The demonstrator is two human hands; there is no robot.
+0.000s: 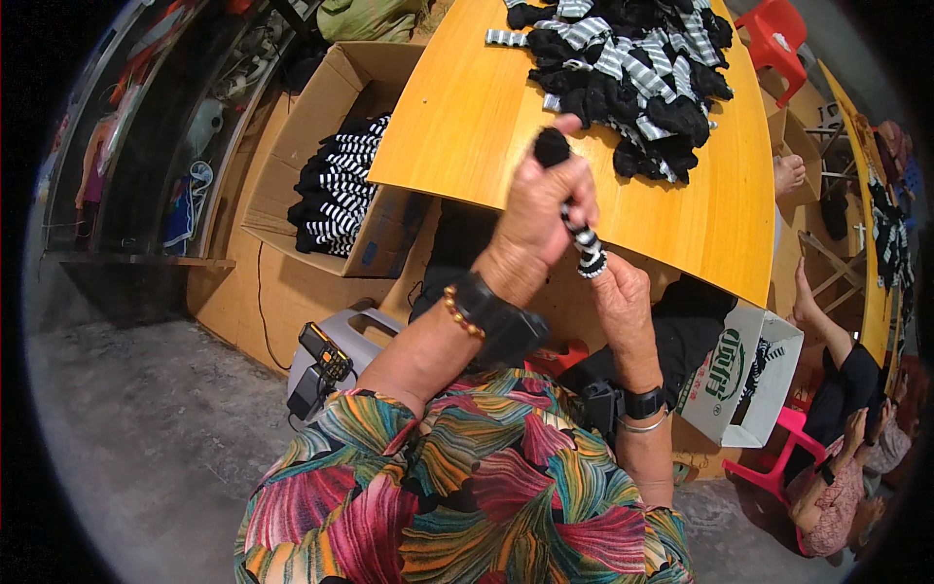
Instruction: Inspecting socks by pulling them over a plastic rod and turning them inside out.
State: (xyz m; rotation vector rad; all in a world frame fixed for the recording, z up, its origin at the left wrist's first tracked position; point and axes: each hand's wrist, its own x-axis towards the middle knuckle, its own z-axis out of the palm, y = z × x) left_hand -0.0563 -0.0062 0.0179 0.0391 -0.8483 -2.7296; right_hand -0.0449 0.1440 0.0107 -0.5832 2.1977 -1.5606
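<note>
Both hands hold one black-and-white striped sock just off the near edge of the yellow table. My left hand is closed round its upper part, and the black end pokes out above the fist. Lower down, my right hand pinches the striped end between thumb and fingers. Some of the left fingers are smeared by motion. Beyond my hands, a loose pile of black and grey-white striped socks covers the far part of the table.
Left of the table stands an open cardboard box with many striped socks. A white carton holds a few at the right. A grey stool carries a black-and-yellow device. Another person sits at far right.
</note>
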